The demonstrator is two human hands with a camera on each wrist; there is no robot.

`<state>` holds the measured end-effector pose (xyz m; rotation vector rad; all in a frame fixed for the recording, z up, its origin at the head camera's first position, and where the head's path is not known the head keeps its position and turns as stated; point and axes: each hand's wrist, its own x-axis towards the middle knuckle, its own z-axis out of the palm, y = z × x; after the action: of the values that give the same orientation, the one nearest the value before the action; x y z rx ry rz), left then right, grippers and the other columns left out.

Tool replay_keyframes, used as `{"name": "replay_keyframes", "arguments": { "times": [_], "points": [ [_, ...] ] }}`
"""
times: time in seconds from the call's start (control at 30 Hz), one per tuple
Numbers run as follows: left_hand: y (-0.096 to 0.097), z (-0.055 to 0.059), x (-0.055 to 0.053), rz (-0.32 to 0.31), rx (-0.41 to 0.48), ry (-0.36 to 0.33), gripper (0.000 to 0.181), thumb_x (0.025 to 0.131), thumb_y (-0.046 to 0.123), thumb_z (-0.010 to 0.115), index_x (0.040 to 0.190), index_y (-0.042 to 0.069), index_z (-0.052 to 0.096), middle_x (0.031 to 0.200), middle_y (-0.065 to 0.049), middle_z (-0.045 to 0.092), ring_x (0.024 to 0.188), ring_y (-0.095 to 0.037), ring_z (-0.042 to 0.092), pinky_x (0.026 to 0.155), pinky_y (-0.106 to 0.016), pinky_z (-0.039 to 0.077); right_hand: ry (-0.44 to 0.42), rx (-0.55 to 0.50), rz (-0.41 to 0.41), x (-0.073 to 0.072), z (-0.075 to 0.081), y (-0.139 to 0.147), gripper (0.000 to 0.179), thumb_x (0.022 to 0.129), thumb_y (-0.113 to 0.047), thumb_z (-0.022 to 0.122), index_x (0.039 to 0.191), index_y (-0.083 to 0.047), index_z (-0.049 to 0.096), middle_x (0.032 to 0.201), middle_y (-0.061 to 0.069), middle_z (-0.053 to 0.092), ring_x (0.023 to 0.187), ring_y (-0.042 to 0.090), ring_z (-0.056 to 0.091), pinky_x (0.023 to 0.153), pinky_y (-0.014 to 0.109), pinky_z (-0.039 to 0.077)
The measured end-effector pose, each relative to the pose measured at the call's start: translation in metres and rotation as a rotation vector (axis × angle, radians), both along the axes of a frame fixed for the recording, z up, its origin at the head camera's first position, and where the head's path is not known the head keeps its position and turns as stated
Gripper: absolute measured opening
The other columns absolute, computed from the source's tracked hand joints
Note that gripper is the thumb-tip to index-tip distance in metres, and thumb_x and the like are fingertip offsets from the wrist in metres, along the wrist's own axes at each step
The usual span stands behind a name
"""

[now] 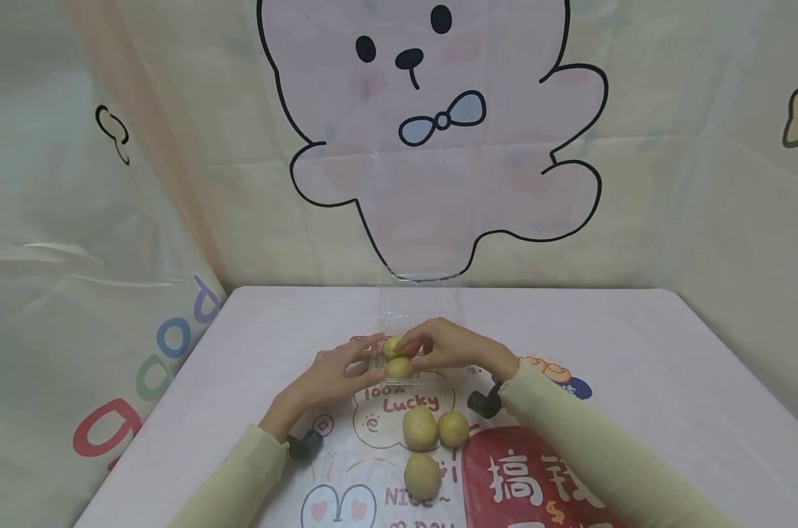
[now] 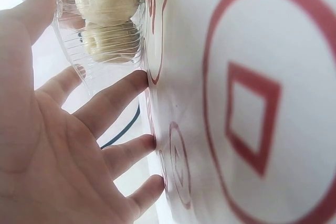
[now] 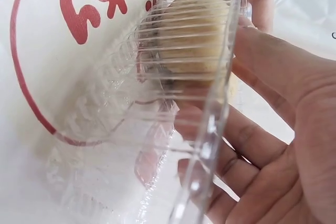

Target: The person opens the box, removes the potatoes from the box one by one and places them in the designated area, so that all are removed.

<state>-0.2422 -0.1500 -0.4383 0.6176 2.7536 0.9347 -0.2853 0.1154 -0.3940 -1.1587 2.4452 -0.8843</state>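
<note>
A clear plastic clamshell box (image 3: 202, 166) stands on the table with its lid (image 1: 422, 302) laid back toward the wall. Inside, at its left end, are two round yellow fruits, a rear one (image 1: 392, 346) and a front one (image 1: 399, 368). My right hand (image 1: 448, 345) reaches in from above, its fingers curled around the rear fruit. At the box's left end is my left hand (image 1: 336, 374), thumb at the rim and other fingers spread straight, fingertips at the tabletop in the left wrist view. The right hand partly hides the box.
Three loose yellow fruits lie in front of the box: a large one (image 1: 420, 428), a smaller one (image 1: 453, 428) touching it, and another (image 1: 422, 477) nearer me. The white table covering (image 1: 293, 323) carries printed drawings and lettering. Behind the table hangs a printed curtain (image 1: 240, 220).
</note>
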Motion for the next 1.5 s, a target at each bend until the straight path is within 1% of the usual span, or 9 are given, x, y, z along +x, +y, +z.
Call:
{"name": "replay_keyframes", "arguments": {
  "times": [0.2, 0.33, 0.47, 0.63, 0.77, 0.9, 1.0, 1.3, 1.5],
  "points": [
    [0.0, 0.001, 0.0, 0.006, 0.001, -0.007, 0.072, 0.093, 0.067, 0.058, 0.157, 0.047, 0.031, 0.15, 0.004, 0.058, 0.156, -0.028, 0.03, 0.121, -0.072, 0.012, -0.042, 0.011, 0.009, -0.001, 0.002, -0.002, 0.037, 0.089, -0.023, 0.08, 0.124, -0.011, 0.073, 0.113, 0.002, 0.077, 0.089, 0.011, 0.068, 0.073, 0.022, 0.054],
    [0.0, 0.0, -0.001, 0.01, 0.0, -0.01, 0.073, 0.093, 0.068, 0.058, 0.157, 0.047, 0.031, 0.15, 0.004, 0.058, 0.155, -0.027, 0.031, 0.122, -0.071, 0.012, -0.067, 0.025, 0.005, -0.001, 0.003, -0.004, 0.039, 0.089, -0.022, 0.08, 0.126, -0.013, 0.072, 0.114, 0.0, 0.077, 0.09, 0.01, 0.067, 0.075, 0.023, 0.053],
    [0.0, 0.0, -0.001, 0.009, -0.002, -0.008, 0.073, 0.093, 0.068, 0.058, 0.157, 0.047, 0.031, 0.15, 0.005, 0.058, 0.155, -0.026, 0.031, 0.122, -0.071, 0.012, -0.072, 0.022, 0.014, -0.001, 0.001, -0.006, 0.041, 0.089, -0.021, 0.08, 0.128, -0.013, 0.072, 0.117, 0.0, 0.077, 0.094, 0.008, 0.068, 0.077, 0.023, 0.053],
    [0.0, 0.0, 0.0, 0.005, 0.006, -0.001, 0.072, 0.093, 0.066, 0.059, 0.157, 0.045, 0.032, 0.15, 0.003, 0.058, 0.155, -0.028, 0.032, 0.121, -0.072, 0.011, -0.067, 0.004, 0.019, -0.002, -0.001, -0.006, 0.041, 0.089, -0.021, 0.081, 0.127, -0.012, 0.072, 0.116, 0.002, 0.077, 0.091, 0.007, 0.067, 0.075, 0.022, 0.052],
    [-0.001, 0.0, 0.0, 0.004, 0.004, 0.002, 0.073, 0.093, 0.066, 0.059, 0.157, 0.045, 0.032, 0.15, 0.003, 0.057, 0.155, -0.028, 0.032, 0.121, -0.072, 0.012, -0.063, 0.005, 0.017, -0.002, -0.004, -0.006, 0.04, 0.089, -0.02, 0.08, 0.128, -0.013, 0.072, 0.117, 0.0, 0.077, 0.093, 0.006, 0.066, 0.079, 0.023, 0.053],
    [-0.001, -0.001, -0.001, 0.002, 0.001, 0.008, 0.073, 0.093, 0.066, 0.059, 0.158, 0.044, 0.032, 0.15, 0.003, 0.058, 0.156, -0.028, 0.03, 0.121, -0.072, 0.013, -0.086, 0.0, 0.02, -0.002, -0.007, -0.007, 0.04, 0.09, -0.019, 0.079, 0.129, -0.013, 0.071, 0.116, 0.001, 0.077, 0.09, 0.008, 0.064, 0.079, 0.023, 0.054],
    [-0.001, -0.002, -0.001, 0.001, -0.003, 0.009, 0.074, 0.093, 0.067, 0.059, 0.158, 0.044, 0.032, 0.15, 0.004, 0.058, 0.156, -0.028, 0.029, 0.121, -0.072, 0.013, -0.102, -0.004, 0.027, -0.003, -0.01, -0.006, 0.04, 0.091, -0.019, 0.079, 0.129, -0.012, 0.071, 0.114, 0.001, 0.076, 0.087, 0.009, 0.062, 0.076, 0.022, 0.053],
    [-0.001, -0.002, -0.001, 0.004, -0.009, 0.005, 0.074, 0.093, 0.068, 0.058, 0.157, 0.045, 0.031, 0.149, 0.005, 0.059, 0.156, -0.028, 0.03, 0.12, -0.073, 0.013, -0.17, 0.008, 0.021, -0.007, -0.014, -0.005, 0.043, 0.091, -0.02, 0.078, 0.133, -0.015, 0.069, 0.117, -0.004, 0.074, 0.099, 0.01, 0.065, 0.087, 0.026, 0.055],
    [0.0, -0.003, -0.002, 0.013, -0.015, 0.001, 0.074, 0.093, 0.069, 0.058, 0.157, 0.047, 0.031, 0.149, 0.006, 0.058, 0.156, -0.027, 0.028, 0.121, -0.072, 0.012, -0.215, 0.015, 0.046, -0.006, -0.014, -0.007, 0.044, 0.093, -0.014, 0.075, 0.137, -0.014, 0.066, 0.119, 0.001, 0.071, 0.093, 0.014, 0.06, 0.079, 0.024, 0.053]
  ]
}}
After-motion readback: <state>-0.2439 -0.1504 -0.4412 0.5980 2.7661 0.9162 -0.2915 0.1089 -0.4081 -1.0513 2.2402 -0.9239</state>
